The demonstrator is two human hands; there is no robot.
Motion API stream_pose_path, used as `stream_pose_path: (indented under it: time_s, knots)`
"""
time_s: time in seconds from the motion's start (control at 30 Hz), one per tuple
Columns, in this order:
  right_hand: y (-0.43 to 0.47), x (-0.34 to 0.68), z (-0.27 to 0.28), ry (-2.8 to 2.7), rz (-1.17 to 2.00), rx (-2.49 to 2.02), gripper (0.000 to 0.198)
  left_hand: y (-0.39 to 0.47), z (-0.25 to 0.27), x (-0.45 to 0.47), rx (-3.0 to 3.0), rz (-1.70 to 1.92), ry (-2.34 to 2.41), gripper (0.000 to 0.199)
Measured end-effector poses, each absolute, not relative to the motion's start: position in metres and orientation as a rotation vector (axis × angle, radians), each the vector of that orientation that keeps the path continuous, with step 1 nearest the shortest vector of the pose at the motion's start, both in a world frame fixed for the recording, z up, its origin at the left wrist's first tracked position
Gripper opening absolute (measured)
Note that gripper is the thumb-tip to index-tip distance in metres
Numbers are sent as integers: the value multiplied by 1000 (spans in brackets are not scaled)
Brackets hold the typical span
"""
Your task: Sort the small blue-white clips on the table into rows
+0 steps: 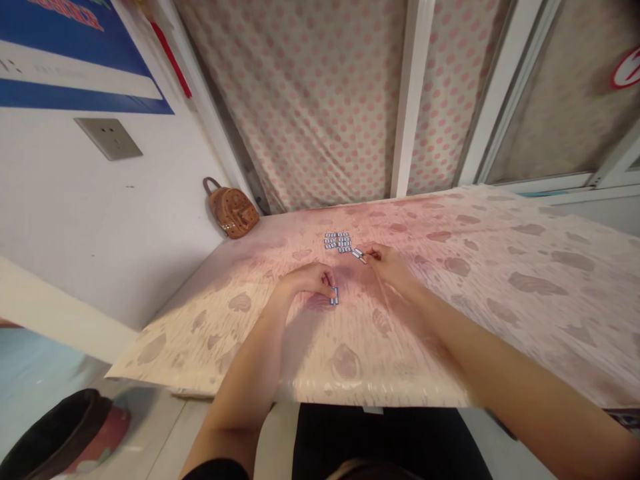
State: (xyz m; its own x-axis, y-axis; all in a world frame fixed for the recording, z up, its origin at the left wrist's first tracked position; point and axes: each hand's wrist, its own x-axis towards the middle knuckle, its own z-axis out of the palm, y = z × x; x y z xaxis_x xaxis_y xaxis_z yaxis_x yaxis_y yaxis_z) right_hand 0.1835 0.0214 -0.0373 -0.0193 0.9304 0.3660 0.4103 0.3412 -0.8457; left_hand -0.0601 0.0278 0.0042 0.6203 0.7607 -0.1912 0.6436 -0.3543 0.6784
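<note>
Small white rectangular pieces with dark blue edges (338,239) lie in short rows near the middle of the table; their exact kind is too small to tell. My left hand (311,279) is closed, thumb and fingers pinching a few of these white pieces (334,297) just in front of the rows. To the right, my right hand (384,261) pinches more white pieces (358,255) at its fingertips, tilted and close to the lower right end of the rows. Whether either held set touches the cloth, I cannot tell.
A patterned cloth (430,360) covers the table. At the back left a small brown backpack-shaped bag (234,212) leans by the wall. Curtained glass doors (320,100) stand behind the table. A dark-rimmed bin (65,433) is on the floor at lower left.
</note>
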Motion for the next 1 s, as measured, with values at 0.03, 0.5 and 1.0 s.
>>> stream_pose_path:
  time_s: [0.03,0.5,1.0]
  knots:
    - [21,183,-37,-1606,659,-1229,12,28,3,-59,2099,203,1097,24]
    - [10,174,-22,-1608,774,-1034,21,25,0,-22,1467,1061,1023,11]
    - [-1,171,-13,-1642,667,-1064,18,13,7,-12,1284,1125,907,17]
